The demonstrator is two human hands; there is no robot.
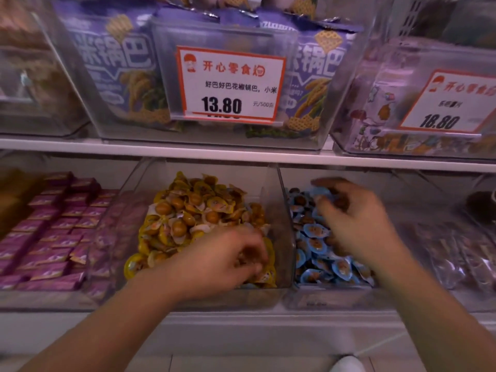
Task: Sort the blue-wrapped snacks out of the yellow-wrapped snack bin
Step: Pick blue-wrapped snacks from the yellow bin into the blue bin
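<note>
Two hands in adjoining snack bins; sorting under way.

The left hand [228, 260] was down in the near right corner of the yellow-wrapped snack bin [150, 181], fingers curled among the yellow-wrapped snacks [193, 208]; blur hid whether it pinched anything. A few blue-wrapped snacks [248, 208] showed along that bin's right wall. The right hand [354, 218] hung over the blue snack bin [284, 200] just to the right, fingers bent around what appeared to be a blue packet near its far end; grip uncertain. Judged: packets light, small, with crinkly, slippery film around a rounded, firm core; best pinched at the flat sealed rim. To the left lay purple boxes [53, 226]; above, a price label [230, 84].
</note>
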